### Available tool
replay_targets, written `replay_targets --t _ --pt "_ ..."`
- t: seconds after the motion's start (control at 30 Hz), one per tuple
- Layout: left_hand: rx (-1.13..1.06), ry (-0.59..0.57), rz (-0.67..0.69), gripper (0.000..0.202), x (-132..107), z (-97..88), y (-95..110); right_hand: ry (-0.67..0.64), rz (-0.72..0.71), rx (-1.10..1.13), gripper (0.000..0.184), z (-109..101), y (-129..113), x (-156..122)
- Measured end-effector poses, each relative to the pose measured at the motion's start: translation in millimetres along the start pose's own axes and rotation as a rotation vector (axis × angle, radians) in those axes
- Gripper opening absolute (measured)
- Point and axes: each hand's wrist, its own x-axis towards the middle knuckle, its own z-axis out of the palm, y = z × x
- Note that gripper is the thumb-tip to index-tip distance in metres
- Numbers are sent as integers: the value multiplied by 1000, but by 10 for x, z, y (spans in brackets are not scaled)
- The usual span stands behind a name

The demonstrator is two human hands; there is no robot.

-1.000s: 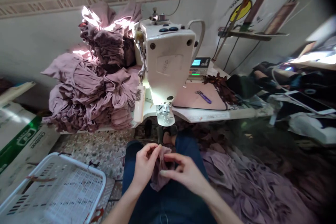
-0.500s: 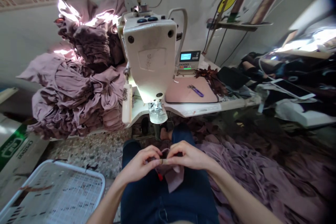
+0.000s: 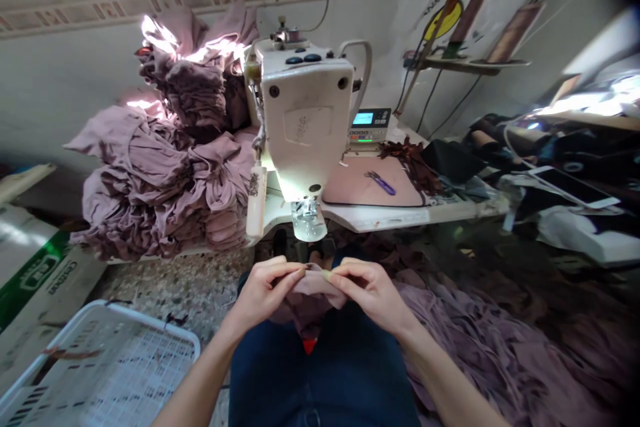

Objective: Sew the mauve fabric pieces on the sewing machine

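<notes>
A piece of mauve fabric [image 3: 316,282] is stretched between my two hands above my lap. My left hand [image 3: 270,290] pinches one end of its upper edge between thumb and fingers. Opposite it, my right hand [image 3: 367,290] pinches the other end in the same way. The fabric's lower part hangs between my thighs, with a small red piece [image 3: 309,345] showing beneath it. Just beyond my hands stands a white sewing machine [image 3: 307,120], its lit needle area above the front edge of the table.
Stacked mauve garments [image 3: 150,180] lie left of the machine. Purple thread snips [image 3: 381,183] rest on a pink mat [image 3: 350,180]. A white plastic basket [image 3: 195,340] stands at lower left. More mauve fabric [image 3: 465,340] is heaped at right, below a phone [image 3: 573,187].
My hands have moved apart and slightly forward, spreading the fabric that was bunched between them. The camera view has shifted, so the machine appears a little further right and lower.
</notes>
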Motion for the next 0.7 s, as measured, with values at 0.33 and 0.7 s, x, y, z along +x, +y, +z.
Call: replay_targets --t 0.33,0.7 --pt "-37 112 -6 32 309 -70 174 252 -57 25 32 16 -133 316" --pt "-202 371 -162 30 619 3 111 330 45 200 28 -48 5 640"
